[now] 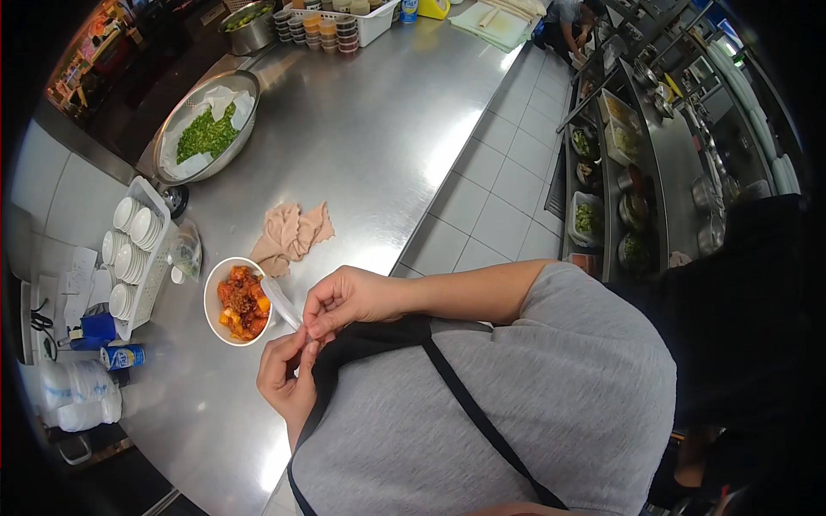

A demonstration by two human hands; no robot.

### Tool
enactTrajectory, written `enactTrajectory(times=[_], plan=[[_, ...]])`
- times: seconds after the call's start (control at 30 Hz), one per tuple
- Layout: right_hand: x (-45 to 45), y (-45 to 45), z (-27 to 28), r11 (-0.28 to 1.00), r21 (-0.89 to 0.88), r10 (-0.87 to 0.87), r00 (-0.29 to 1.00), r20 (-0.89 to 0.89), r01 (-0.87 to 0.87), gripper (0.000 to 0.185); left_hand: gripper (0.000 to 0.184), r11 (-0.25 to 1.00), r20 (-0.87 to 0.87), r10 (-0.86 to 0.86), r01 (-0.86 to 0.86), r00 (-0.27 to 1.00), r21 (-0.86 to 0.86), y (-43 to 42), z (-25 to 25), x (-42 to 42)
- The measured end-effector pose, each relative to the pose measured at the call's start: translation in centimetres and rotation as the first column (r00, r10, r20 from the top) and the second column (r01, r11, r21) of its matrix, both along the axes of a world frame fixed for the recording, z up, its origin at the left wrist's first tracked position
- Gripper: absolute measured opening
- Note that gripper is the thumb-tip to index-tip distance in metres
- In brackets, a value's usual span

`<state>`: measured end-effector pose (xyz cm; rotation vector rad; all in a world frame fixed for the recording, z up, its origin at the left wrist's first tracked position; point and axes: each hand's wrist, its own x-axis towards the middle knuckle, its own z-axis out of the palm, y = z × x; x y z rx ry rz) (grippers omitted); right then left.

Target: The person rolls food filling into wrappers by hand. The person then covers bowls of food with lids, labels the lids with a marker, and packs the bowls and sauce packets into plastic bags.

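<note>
A white bowl [209, 303] of red-sauced food chunks with dark crumbly topping stands on the steel table. Just to its right, a translucent plastic lid [282, 303] is tilted almost edge-on above the rim. My right hand [351, 303] pinches the lid's near end between thumb and fingers. Close below it, my left hand [288, 378] is also closed at that end, its fingertips nearly meeting those of the right; its grip is partly hidden. A crumpled pinkish cloth [291, 236] lies beyond the bowl.
A colander [245, 138] of chopped greens stands farther along the steel table [370, 120]. A white basket [155, 267] of small stacked cups, a blue can [123, 356] and plastic bags [82, 391] line the wall side. Another person [564, 26] bends near the shelves.
</note>
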<state>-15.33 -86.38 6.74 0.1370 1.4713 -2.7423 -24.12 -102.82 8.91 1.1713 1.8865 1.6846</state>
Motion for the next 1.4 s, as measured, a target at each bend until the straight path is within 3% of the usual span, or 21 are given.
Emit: enactTrajectory(times=[0.1,0.17,0.37,0.43,0.47,0.5,0.53,0.57,0.63,0.9,0.93,1.0,1.03,1.1,1.17,1.23,1.27,1.3,1.33,1.37,1.4], plan=[[0.1,0.1,0.2,0.998,0.063,0.001,1.0,-0.012,0.0,0.012,0.02,1.0,-0.001,0.017,-0.017,1.0,-0.012,0.0,0.1,-0.1],[0.0,0.4,0.4,0.996,0.086,0.019,1.0,0.025,-0.021,0.012,0.019,0.999,-0.116,-0.036,0.033,0.993,-0.03,-0.2,0.1,-0.6],[-0.1,0.5,1.4,0.993,0.114,0.015,0.989,0.148,-0.032,0.016,0.01,0.995,0.205,0.105,-0.102,0.973,-0.024,0.0,-0.4,0.2],[-0.3,0.3,1.4,0.984,0.175,0.006,0.99,0.142,-0.031,0.013,0.009,0.994,0.165,0.11,-0.113,0.98,0.01,0.2,-0.6,0.4],[-0.4,0.0,1.5,0.984,0.164,0.045,0.989,0.142,-0.069,0.013,0.008,0.992,-0.001,0.127,-0.127,0.992,0.021,0.5,-0.5,0.5],[-0.4,-0.3,1.5,0.955,0.296,-0.008,0.993,0.118,-0.028,0.01,0.008,0.987,-0.004,0.157,-0.157,0.988,0.012,0.3,-0.5,0.2],[-0.4,-0.5,1.5,0.906,0.422,-0.064,0.994,0.085,0.022,0.008,0.009,0.987,-0.185,0.141,-0.153,0.973,-0.054,0.1,-0.6,0.1],[-0.6,-0.5,1.5,0.909,0.416,-0.044,0.995,0.086,0.004,0.008,0.01,0.98,-0.355,0.102,-0.154,0.929,-0.124,0.1,-0.7,-0.1],[-0.7,-0.5,1.6,0.76,0.644,-0.077,0.996,-0.035,0.081,0.005,0.012,0.969,-0.4,0.133,-0.204,0.907,-0.139,0.2,-0.9,-0.2],[0.2,2.5,0.8,0.744,0.62,-0.255,0.963,-0.082,0.25,0.007,0.01,0.96,-0.403,0.265,-0.281,0.876,0.02,-2.1,0.7,-1.6],[0.4,4.2,0.1,0.737,0.594,-0.33,0.939,-0.1,0.323,0.008,0.008,0.944,-0.278,0.327,-0.323,0.903,0.062,-3.3,1.1,-2.2],[0.9,7.9,-1.4,0.74,0.615,-0.425,0.898,0.115,0.271,0.01,0.005,0.883,-0.03,0.455,-0.447,0.89,0.145,-6.8,1.4,-3.7],[1.3,9.5,-2.7,0.74,0.614,-0.428,0.896,0.116,0.274,0.01,0.008,0.85,-0.024,0.5,-0.486,0.866,0.202,-8.5,2.3,-4.6],[1.9,11.7,-6.2,0.798,0.598,-0.339,0.873,0.35,0.07,0.01,0.011,0.737,-0.231,0.676,-0.635,0.7,0.232,-11.6,3.8,-6.5],[1.5,12.2,-8.5,0.801,0.598,-0.332,0.855,0.398,0.033,0.011,0.011,0.657,-0.212,0.754,-0.705,0.622,0.266,-14.0,4.6,-8.0],[0.3,13.5,-10.6,0.731,0.627,-0.521,0.814,0.258,0.27,0.011,0.012,0.562,-0.438,0.801,-0.763,0.407,0.319,-15.4,5.2,-9.1],[-1.1,12.9,-8.7,0.725,0.562,-0.602,0.763,0.234,0.399,0.014,0.012,0.557,-0.438,0.804,-0.766,0.402,0.319,-15.5,5.2,-9.2],[-2.0,13.7,-8.9,0.726,0.561,-0.599,0.766,0.233,0.397,0.014,0.012,0.556,-0.525,0.772,-0.781,0.359,0.283,-15.5,4.9,-9.5],[-3.3,15.0,-9.1,0.75,0.36,-0.63,0.765,0.133,0.555,0.013,0.012,0.552,-0.607,0.729,-0.796,0.316,0.249,-15.4,4.7,-9.8],[-4.7,16.1,-9.4,0.737,0.127,-0.672,0.739,0.04,0.664,0.012,0.009,0.511,-0.508,0.791,-0.824,0.34,0.244,-15.0,3.6,-10.1],[-6.1,16.8,-9.5,0.739,0.124,-0.67,0.741,0.036,0.662,0.012,0.006,0.506,-0.567,0.759,-0.838,0.32,0.205,-14.6,2.9,-10.6]])
